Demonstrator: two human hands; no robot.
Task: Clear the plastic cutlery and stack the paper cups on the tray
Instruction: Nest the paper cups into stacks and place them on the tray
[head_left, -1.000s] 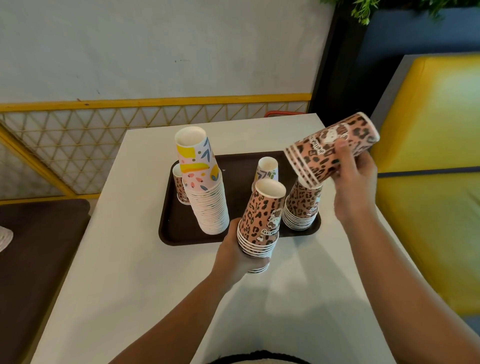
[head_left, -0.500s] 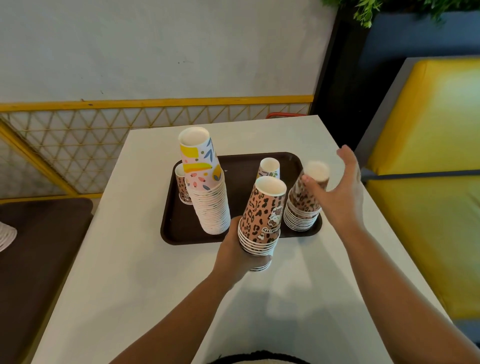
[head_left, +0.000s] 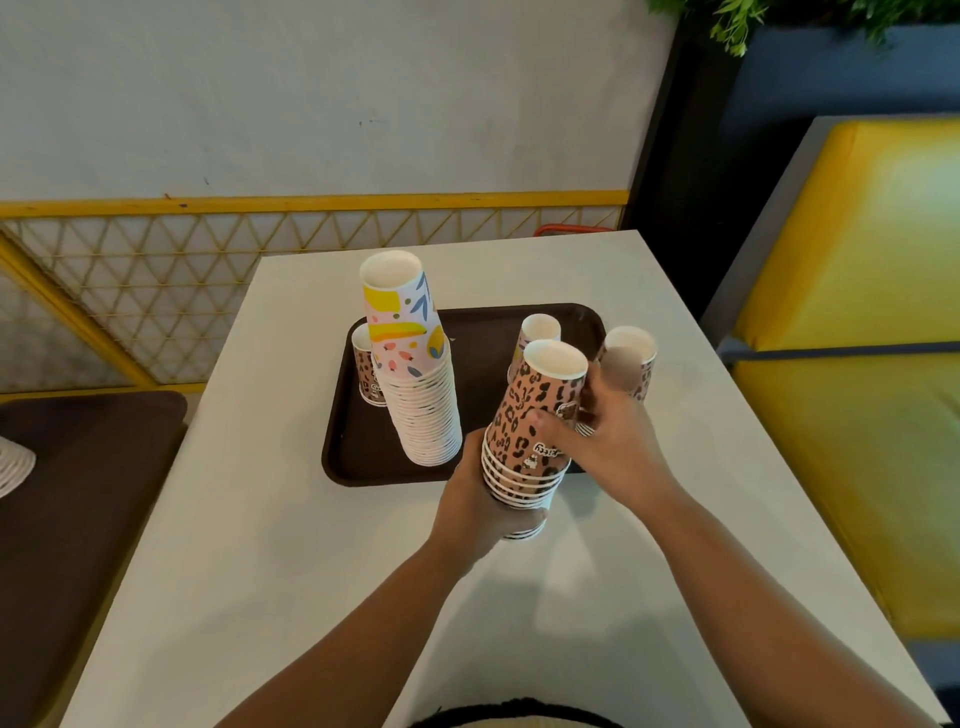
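Note:
A dark brown tray (head_left: 363, 457) lies on the white table (head_left: 249, 545). On it stands a tall stack of colourful paper cups (head_left: 415, 374), with a short leopard cup (head_left: 366, 371) behind it, a small patterned cup (head_left: 537, 332) at the back and a leopard stack (head_left: 631, 358) at the right. My left hand (head_left: 478, 512) grips the bottom of a leopard-print cup stack (head_left: 535, 431), held upside down just over the tray's near edge. My right hand (head_left: 605, 441) wraps its fingers around the upper part of that same stack. No cutlery is visible.
A yellow bench seat (head_left: 857, 364) runs along the right of the table. A brown seat (head_left: 67, 519) sits to the left with white stacked items (head_left: 13, 470) on it. A yellow mesh railing (head_left: 156, 270) and a wall stand behind.
My right hand set its leopard cups onto the stack at the tray's right, let go, then moved left and took hold of the stack that my left hand holds.

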